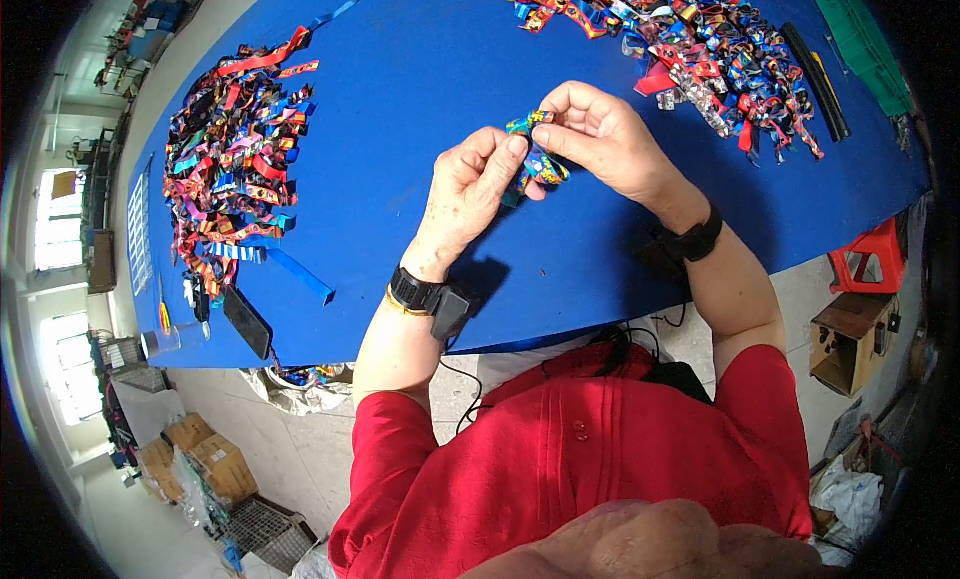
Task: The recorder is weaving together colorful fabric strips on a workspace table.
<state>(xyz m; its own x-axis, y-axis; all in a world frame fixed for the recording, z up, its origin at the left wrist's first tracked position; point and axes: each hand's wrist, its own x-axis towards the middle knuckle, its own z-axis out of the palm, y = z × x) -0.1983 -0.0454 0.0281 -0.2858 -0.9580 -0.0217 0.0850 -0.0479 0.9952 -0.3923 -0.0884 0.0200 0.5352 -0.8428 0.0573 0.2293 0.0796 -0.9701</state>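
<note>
Over the middle of the blue table (420,89), both hands meet at one patterned ribbon strap (543,167), coloured blue, yellow and green. My left hand (468,184) pinches it between thumb and fingers. Close beside it, my right hand (610,144) grips the upper end with thumb and forefinger. The strap is bent or looped, and part of it is hidden behind the fingers. A large heap of similar printed straps (235,169) lies along the left side. Another heap of colourful straps (720,59) covers the far right.
A dark phone-like slab (248,321) lies at the near left edge by a clear cylinder (175,339). Black rods (815,81) and a green crate (860,44) are at the far right. A red stool (868,259) and a wooden box (850,344) stand on the floor to the right.
</note>
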